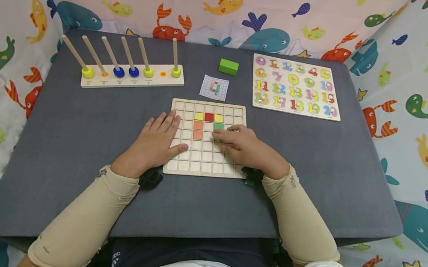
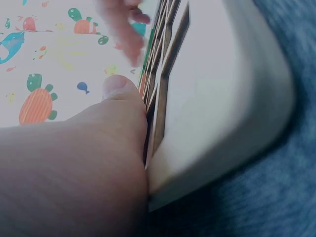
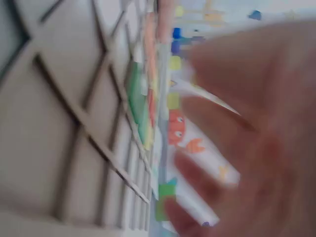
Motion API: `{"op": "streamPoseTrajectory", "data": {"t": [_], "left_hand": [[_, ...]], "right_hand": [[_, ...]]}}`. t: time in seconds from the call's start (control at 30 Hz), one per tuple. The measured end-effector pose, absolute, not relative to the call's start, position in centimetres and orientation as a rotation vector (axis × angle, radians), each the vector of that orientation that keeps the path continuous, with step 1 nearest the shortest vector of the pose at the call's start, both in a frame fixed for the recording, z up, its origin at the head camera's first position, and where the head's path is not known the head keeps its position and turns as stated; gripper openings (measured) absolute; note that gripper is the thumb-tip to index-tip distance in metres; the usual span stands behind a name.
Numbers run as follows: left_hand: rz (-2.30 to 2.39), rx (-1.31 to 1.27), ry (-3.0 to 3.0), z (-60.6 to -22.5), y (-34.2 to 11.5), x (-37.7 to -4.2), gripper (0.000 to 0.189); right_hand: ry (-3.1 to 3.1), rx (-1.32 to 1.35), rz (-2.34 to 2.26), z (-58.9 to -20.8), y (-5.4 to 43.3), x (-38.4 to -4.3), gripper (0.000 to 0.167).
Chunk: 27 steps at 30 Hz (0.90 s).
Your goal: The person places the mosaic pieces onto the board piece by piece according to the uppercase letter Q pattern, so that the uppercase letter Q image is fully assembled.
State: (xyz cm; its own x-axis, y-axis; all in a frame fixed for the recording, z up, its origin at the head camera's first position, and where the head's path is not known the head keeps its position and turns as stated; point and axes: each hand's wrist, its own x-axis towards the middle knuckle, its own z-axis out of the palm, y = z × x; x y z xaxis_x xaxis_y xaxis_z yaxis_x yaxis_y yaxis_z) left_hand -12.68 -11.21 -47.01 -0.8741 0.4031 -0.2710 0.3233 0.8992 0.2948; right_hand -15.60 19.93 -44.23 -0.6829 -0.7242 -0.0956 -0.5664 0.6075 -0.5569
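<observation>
A wooden grid board [image 1: 184, 165] lies on the table between the hands. Set in its squares are a red tile [image 1: 209, 117], yellow tiles [image 1: 219, 118] on either side of it, two orange tiles [image 1: 198, 125] down the left and green tiles [image 1: 219, 126] down the right. My left hand [image 1: 156, 143] rests with fingers extended over the board's left edge. My right hand [image 1: 245, 146] is above the right half, fingertips close over the lower green tile, which they partly hide. Blurred in the right wrist view, its fingers [image 3: 212, 128] are spread and nothing shows between them.
Behind the board lie a small pattern card [image 1: 214, 88] and a green block [image 1: 228, 67]. A peg stand [image 1: 134, 76] with coloured rings is at the back left. A number puzzle board [image 1: 297, 88] sits at the back right. Printed curtains [image 1: 217, 17] surround the table.
</observation>
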Motion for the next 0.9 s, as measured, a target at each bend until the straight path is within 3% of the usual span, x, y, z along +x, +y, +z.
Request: {"op": "streamPoseTrajectory", "data": {"t": [0.2, 0.37, 0.5, 0.67, 0.9], "left_hand": [[0.371, 0.522, 2.734, -47.2, -11.5, -12.7, 0.096], [0.377, 0.544, 2.733, -47.3, -11.5, -12.8, 0.095], [0.361, 0.570, 2.731, -47.4, -11.2, -13.1, 0.096], [0.334, 0.553, 2.724, -47.4, -11.2, -13.2, 0.097], [0.345, 0.528, 2.713, -47.0, -11.3, -12.9, 0.097]], "right_hand": [[2.761, -0.639, -1.016, -41.0, 23.1, -14.1, 0.042], [2.750, -0.378, -0.618, -41.7, 26.0, -10.5, 0.041], [2.765, -0.333, -0.521, -43.7, 27.6, -8.6, 0.032], [2.865, -0.372, -0.550, -43.4, 27.5, -8.9, 0.012], [2.835, -0.603, -0.581, -41.4, 19.7, -12.0, 0.008]]}}
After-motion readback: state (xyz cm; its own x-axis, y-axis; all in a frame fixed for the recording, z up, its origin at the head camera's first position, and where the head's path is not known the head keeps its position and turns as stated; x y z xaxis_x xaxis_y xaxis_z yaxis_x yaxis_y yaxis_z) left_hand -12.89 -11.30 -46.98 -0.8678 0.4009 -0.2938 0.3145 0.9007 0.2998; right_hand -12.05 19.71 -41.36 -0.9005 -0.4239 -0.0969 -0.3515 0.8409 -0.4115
